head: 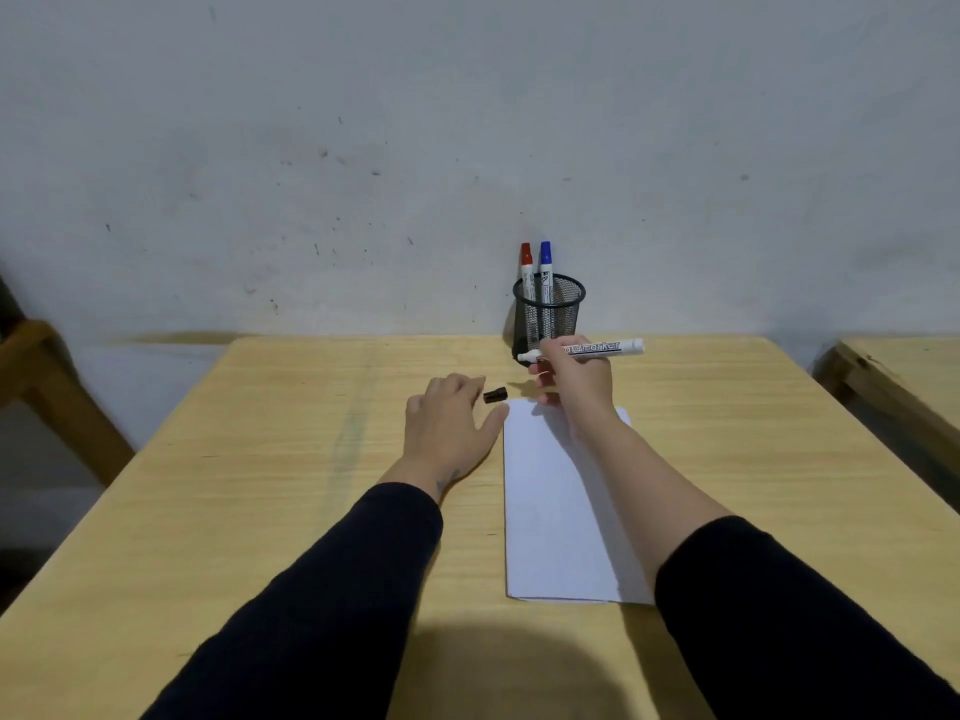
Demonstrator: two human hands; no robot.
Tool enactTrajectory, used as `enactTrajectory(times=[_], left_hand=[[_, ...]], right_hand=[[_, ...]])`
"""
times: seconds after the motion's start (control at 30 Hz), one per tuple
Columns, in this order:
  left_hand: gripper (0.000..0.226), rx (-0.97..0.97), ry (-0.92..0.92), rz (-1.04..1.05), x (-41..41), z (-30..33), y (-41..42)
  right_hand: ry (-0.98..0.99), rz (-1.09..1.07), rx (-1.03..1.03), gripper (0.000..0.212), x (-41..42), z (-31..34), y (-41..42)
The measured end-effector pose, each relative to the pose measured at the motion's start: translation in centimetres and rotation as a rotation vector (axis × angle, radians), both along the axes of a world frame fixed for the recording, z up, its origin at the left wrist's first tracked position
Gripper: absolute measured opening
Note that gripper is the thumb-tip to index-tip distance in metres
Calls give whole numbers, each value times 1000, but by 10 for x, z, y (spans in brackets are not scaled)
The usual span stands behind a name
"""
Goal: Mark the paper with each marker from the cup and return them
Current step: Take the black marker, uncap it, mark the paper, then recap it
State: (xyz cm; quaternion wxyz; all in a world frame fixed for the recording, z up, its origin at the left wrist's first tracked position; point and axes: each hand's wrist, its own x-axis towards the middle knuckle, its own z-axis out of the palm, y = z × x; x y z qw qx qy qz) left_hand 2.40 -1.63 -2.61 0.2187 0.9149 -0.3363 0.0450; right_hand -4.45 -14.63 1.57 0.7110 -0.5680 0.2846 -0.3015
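Holding a white marker level at frame centre, the right hand pinches its barrel w/ curled fingers, probably so the tip clears the paper below. Left hand lies flat, fingers loosely spread, beside the black cap, prob. parked for recapping. Red & blue markers wait in the cup.

Right hand grips uncapped marker; cap on table.
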Motion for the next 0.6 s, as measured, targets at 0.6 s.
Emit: enactTrajectory(times=[0.6], left_hand=[[77, 146, 62, -30, 1, -9, 1]], right_hand=[[279, -44, -549, 36, 17, -38, 2]])
